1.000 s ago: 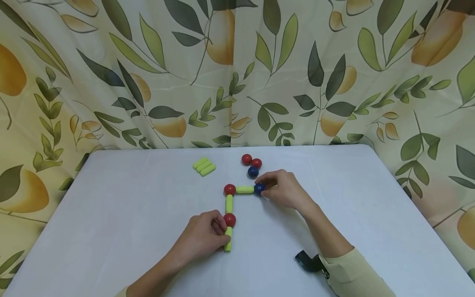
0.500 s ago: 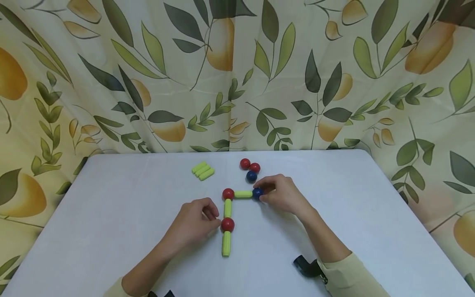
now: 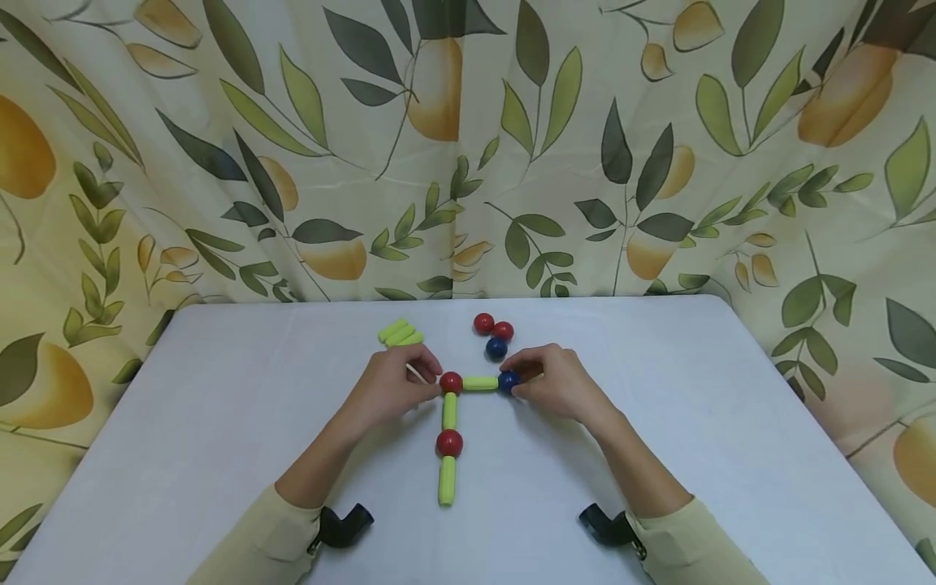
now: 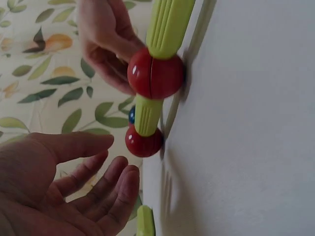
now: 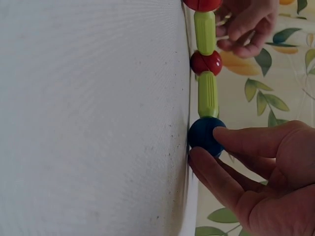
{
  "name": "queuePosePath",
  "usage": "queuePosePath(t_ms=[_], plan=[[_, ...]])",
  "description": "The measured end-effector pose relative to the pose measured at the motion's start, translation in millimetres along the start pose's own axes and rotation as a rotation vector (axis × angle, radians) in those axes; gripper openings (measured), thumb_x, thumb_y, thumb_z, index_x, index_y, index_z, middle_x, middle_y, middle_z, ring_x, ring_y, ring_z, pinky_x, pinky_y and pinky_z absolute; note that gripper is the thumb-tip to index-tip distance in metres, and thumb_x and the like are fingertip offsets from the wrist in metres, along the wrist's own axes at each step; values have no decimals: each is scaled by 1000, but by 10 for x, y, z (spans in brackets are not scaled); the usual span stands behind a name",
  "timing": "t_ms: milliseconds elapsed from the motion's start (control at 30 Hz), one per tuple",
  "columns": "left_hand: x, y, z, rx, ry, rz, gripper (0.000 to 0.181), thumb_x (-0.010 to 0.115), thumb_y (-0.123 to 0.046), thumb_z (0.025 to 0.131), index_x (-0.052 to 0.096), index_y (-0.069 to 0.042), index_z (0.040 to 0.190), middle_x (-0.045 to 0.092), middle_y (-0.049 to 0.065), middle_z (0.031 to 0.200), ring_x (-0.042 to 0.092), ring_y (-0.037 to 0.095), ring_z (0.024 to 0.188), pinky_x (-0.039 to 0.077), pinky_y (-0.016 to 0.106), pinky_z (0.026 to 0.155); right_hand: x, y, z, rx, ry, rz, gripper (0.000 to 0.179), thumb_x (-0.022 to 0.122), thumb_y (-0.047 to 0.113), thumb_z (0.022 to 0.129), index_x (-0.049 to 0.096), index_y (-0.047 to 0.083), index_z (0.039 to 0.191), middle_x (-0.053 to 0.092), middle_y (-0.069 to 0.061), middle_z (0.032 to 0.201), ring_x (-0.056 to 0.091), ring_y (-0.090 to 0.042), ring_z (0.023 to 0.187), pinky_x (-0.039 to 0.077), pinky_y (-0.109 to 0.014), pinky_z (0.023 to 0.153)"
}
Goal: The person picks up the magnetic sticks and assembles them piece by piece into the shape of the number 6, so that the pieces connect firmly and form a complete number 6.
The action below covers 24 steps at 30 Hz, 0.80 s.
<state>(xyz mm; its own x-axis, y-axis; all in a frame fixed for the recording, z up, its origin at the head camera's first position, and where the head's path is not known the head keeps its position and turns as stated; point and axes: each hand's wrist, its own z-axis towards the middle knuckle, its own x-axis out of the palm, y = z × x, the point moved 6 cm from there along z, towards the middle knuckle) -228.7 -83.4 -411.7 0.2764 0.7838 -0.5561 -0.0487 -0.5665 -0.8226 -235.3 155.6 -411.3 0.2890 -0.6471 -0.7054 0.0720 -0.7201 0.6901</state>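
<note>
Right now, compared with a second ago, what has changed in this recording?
The left hand has left the lower red ball and the green stick below it and moved forward to beside the corner red ball, open and holding nothing. The right hand still pinches the end blue ball. The joined chain keeps its shape; the loose sticks and spare balls stay put.

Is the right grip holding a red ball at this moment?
No, the right wrist view shows the right grip pinching a blue ball at the end of a green stick.
</note>
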Motion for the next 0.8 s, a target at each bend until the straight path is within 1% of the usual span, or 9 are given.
queuePosePath(t_ms=[100,233,333,467,600,700,800], plan=[[8,3,119,34,50,19,20,82,-11,89,74,-12,107,70,2,99,67,18,88,59,31,75,6,-1,-5,6,1,-3,29,79,5,89,79,11,117,76,-7,111,67,-21,98,60,-37,86],[17,5,251,81,142,39,27,82,-12,89,75,-11,115,71,3,106,69,18,93,60,31,83,6,5,-1,0,-2,-5,29,79,5,89,79,11,117,76,-7,112,68,-21,98,60,-38,87],[19,8,315,108,210,33,31,82,-12,89,74,-11,119,71,3,111,69,17,97,60,31,87,7,10,9,-13,0,-9,29,79,4,89,79,11,117,76,-8,112,68,-20,98,60,-38,87],[35,-5,351,146,289,-4,33,80,-8,89,74,-8,122,72,5,116,71,18,101,61,33,88,4,5,14,-23,-3,-13,29,79,4,88,79,11,116,76,-7,111,67,-20,96,60,-37,86],[52,12,354,137,331,-29,34,81,-6,88,75,-7,121,74,4,115,71,18,102,60,32,86,16,4,17,-25,3,-9,29,79,4,89,79,10,117,76,-7,111,67,-20,96,60,-37,86],[73,31,358,120,349,-32,34,81,-5,87,76,-9,121,76,2,112,71,18,102,60,32,86,20,1,16,-15,4,-6,29,79,5,89,79,11,117,76,-7,111,67,-20,97,60,-37,87],[96,50,372,119,363,-29,34,81,-4,87,76,-10,121,76,1,112,70,17,101,59,32,88,13,-2,14,-6,-1,-8,29,79,5,89,79,12,117,76,-7,111,67,-20,97,60,-37,87]])
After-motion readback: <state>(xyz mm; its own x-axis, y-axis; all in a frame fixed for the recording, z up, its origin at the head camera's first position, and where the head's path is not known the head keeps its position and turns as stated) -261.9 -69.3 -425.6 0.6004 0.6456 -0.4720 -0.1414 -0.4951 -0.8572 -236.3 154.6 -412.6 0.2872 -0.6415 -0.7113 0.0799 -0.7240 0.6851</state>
